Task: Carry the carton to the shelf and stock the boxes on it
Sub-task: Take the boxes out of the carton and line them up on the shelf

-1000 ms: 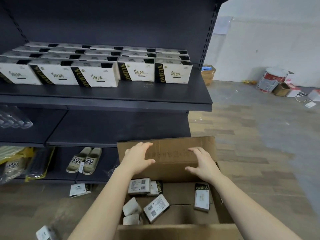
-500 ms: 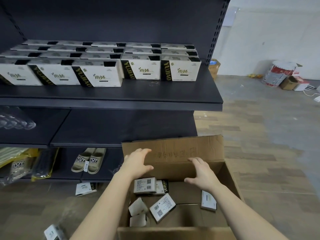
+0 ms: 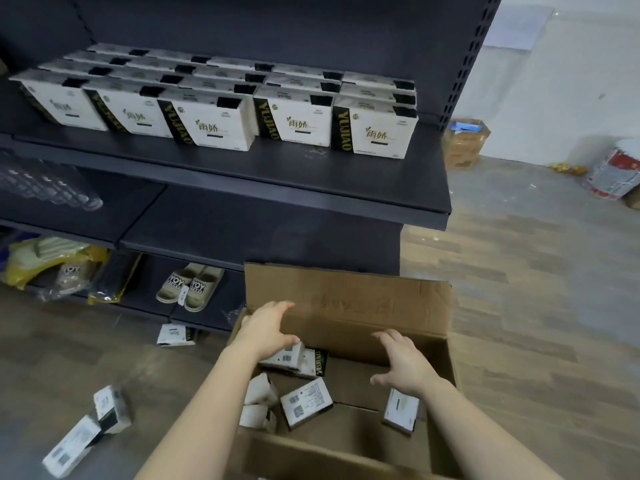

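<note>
Open brown corrugated-cardboard carton point(image 3: 363, 299), standing on the wood-pattern floor just in front of the shelving, far flap upright. Inside lie several small white boxes with a black band point(image 3: 306, 403), loose and on their sides.

The left hand point(image 3: 268, 332) rests on the inner face of the far flap near its left edge, fingers extended and thumb apart. Whether any finger hooks the edge cannot be told. The right hand point(image 3: 403, 363) reaches toward the far wall, fingers spread, holding nothing.

Above, the dark grey metal shelf point(image 3: 311, 181) carries rows of matching upright boxes point(image 3: 375, 133), with a bare strip along its front. A pair of beige slippers point(image 3: 188, 287) sits on the lowest tier, and stray boxes point(image 3: 86, 434) lie on the floor to the left.

Interpretation: carrying appears complete and stocking is in hand, the flap being pushed clear. The next move calls for grasping one loose box, righting it, and setting it label-forward in line with the front row.
</note>
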`<act>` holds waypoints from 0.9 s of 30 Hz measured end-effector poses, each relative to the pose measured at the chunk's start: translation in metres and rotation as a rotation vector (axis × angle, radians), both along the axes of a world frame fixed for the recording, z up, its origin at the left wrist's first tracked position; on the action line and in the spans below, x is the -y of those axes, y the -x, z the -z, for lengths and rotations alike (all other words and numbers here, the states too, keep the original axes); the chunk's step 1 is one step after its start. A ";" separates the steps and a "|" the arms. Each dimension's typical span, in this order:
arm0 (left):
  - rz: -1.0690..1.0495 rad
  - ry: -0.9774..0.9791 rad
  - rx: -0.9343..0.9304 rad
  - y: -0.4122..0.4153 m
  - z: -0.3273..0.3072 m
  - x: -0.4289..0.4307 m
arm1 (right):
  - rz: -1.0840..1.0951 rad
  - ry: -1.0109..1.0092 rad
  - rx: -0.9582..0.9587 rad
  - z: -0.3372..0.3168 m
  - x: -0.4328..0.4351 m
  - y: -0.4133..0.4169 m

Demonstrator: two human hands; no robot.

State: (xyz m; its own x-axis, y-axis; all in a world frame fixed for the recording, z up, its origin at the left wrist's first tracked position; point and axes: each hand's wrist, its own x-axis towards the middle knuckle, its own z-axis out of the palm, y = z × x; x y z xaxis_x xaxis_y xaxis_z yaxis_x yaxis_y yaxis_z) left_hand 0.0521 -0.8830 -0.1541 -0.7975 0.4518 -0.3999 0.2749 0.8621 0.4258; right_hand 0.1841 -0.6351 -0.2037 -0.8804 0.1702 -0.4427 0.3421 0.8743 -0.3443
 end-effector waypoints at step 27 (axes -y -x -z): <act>-0.086 0.139 0.067 -0.007 0.071 0.037 | -0.165 0.082 0.145 0.071 0.026 0.049</act>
State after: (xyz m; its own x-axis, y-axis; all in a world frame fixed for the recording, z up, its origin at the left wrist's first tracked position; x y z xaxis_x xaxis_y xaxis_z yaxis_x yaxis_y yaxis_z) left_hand 0.0594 -0.9196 -0.2249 -0.8001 0.3197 -0.5075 0.1725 0.9330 0.3158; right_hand 0.1354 -0.6613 -0.2748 -0.8193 -0.0124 -0.5732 0.2484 0.8934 -0.3744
